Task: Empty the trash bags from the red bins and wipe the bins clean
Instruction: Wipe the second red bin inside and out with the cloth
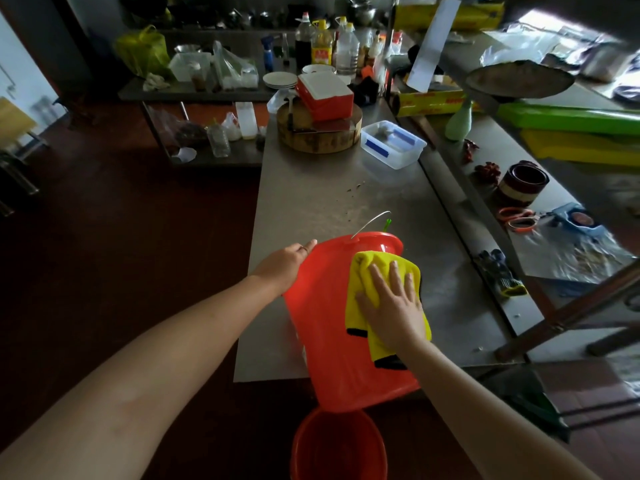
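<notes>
Tilted red bin (pixel 332 323) lying lower centre, mouth facing away, contents hidden; second red bin (pixel 337 445) sitting below. Left hand (pixel 287 261) gripping rim; right hand (pixel 391 306), fingers flat, pressing yellow cloth (pixel 360 268).

2 red bins (pixel 332 323) (pixel 337 445), 1 yellow cloth (pixel 360 289), 2 hands (pixel 287 261) (pixel 391 306), 1 steel table (pixel 311 188)

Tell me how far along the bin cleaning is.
Done: no bag hangs over the rim of the tilted red bin on the steel table. In hand: the left hand grips its rim while the right hand presses a yellow cloth on its side. Left: the second red bin on the floor also shows no bag; whether it's wiped, I cannot tell.
</notes>
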`<state>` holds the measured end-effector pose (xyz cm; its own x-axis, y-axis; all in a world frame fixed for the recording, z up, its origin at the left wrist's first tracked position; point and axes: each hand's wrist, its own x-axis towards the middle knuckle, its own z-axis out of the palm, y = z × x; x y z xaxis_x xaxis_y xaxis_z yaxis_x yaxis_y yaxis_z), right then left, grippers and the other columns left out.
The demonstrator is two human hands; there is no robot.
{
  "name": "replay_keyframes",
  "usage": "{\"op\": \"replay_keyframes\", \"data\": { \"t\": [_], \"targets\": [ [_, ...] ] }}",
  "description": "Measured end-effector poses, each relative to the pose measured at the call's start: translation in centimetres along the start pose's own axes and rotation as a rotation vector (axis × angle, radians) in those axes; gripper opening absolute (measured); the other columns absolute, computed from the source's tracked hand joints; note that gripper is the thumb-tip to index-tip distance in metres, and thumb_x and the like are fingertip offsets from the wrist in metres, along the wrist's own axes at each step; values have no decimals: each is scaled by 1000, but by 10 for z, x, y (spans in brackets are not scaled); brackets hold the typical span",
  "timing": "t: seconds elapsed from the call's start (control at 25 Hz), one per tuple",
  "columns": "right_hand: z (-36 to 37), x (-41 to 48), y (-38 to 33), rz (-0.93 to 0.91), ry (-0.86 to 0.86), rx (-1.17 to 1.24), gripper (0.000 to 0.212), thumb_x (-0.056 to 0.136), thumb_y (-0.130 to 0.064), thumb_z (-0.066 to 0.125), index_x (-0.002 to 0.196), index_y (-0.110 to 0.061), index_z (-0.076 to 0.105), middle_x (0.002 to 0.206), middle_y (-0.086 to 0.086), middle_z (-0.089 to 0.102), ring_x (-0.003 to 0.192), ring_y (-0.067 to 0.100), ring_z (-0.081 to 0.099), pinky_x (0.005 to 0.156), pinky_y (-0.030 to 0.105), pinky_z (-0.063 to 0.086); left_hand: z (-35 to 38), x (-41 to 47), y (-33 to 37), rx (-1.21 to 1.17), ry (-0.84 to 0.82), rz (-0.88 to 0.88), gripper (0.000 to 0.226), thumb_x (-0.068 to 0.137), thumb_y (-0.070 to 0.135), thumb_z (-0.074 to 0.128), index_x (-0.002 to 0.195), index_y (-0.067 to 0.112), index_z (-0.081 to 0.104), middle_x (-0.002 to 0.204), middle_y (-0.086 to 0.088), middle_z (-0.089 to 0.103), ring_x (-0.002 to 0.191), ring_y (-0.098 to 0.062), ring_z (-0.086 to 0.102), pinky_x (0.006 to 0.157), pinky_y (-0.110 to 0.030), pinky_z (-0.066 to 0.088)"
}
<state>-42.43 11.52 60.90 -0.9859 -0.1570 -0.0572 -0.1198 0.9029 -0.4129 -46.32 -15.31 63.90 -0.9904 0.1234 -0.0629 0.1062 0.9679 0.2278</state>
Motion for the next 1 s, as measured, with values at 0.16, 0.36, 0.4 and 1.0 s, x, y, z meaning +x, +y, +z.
{"op": "replay_keyframes", "data": {
  "t": [0.16,0.36,0.4,1.0],
  "targets": [
    [27,-28,-44,-270,80,-312,68,94,-71,32,155,-53,10,169,-2,-9,151,41,-19,117,68,4,-1,5,3,18,-6,9,72,100,-6,33,160,27,14,132,-9,51,104,-30,60,77,-30,44],
    [45,-36,-56,-459,46,-487,68,92,-65,42,155,-45,26,170,-1,-2,152,39,-18,115,71,5,-2,4,2,18,1,8,70,101,-6,31,160,26,15,132,-10,52,105,-30,60,82,-36,48],
    [42,-34,-51,-455,55,-471,68,92,-65,42,155,-45,26,170,-2,-1,153,37,-17,116,70,8,-2,3,4,22,-3,9,70,101,-6,31,160,26,15,132,-10,52,105,-30,60,83,-37,50],
    [-4,-25,57,154,-23,300,67,96,-64,42,154,-55,11,169,-6,5,155,26,8,121,50,22,-1,5,27,14,66,3,77,93,-13,33,160,22,18,127,-11,53,88,-27,61,72,-34,50]
  ]
}}
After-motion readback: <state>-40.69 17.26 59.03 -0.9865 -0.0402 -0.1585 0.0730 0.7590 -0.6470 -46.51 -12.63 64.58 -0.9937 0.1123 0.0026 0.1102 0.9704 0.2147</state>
